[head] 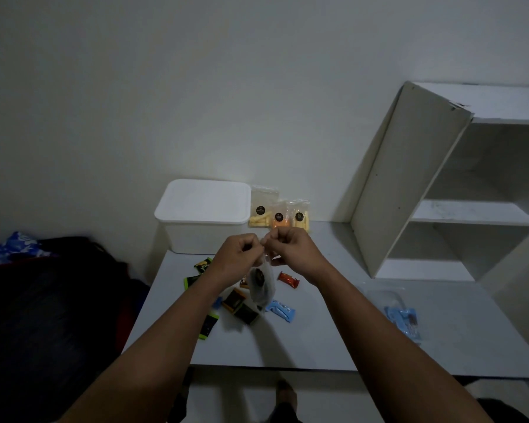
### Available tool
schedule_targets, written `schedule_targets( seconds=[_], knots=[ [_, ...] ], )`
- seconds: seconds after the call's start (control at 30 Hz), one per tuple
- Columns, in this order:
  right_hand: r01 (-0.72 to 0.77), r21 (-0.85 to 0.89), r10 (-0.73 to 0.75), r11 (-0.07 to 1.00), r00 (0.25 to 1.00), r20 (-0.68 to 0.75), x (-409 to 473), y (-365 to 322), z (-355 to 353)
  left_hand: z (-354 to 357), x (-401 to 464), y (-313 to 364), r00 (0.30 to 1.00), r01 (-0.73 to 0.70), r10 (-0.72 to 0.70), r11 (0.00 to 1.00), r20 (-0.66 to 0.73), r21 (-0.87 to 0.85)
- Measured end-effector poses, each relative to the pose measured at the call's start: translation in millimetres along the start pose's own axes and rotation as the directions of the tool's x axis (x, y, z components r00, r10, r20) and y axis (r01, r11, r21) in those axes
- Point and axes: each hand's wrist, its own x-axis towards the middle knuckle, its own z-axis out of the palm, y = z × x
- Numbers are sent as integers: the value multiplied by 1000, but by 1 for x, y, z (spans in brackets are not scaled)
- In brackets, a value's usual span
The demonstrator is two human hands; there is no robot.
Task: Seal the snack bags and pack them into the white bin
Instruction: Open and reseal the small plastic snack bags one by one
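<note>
Above the near half of the white table (333, 340), a person's left hand (237, 254) and right hand (290, 248) meet with curled fingers, each pinching the top edge of a clear snack bag (261, 285) that hangs between them. Loose wrapped snacks (280, 309) lie scattered on the table beneath the bag. Beyond them, against the wall, the white bin (203, 218) sits lidded, its contents hidden; three filled snack bags (278, 213) stand just right of it.

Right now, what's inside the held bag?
The clear bag, pinched by both hands, shows a dark round label and dark contents; what they are can't be told. Wrappers lie beneath it.
</note>
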Motion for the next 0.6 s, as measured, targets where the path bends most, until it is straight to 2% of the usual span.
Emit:
schedule_targets(
  seconds=[0.1,0.2,0.4,0.5,0.6],
  knots=[
    [4,-9,-3,1000,998,58,-3,1,1,-1,1,3,998,32,-34,999,-50,-30],
    [-28,24,27,999,998,63,-3,1,2,-2,4,4,996,26,-25,1000,-90,16],
    [-172,-26,174,985,978,119,-1,-6,-1,-3,12,0,986,57,-42,995,-164,87],
    [-179,-40,182,983,981,70,4,-4,-5,0,15,-6,985,130,-129,991,-117,8],
    [-162,-2,162,987,987,-3,9,3,-7,9,18,-13,976,215,-216,976,-4,-39]
  ],
)
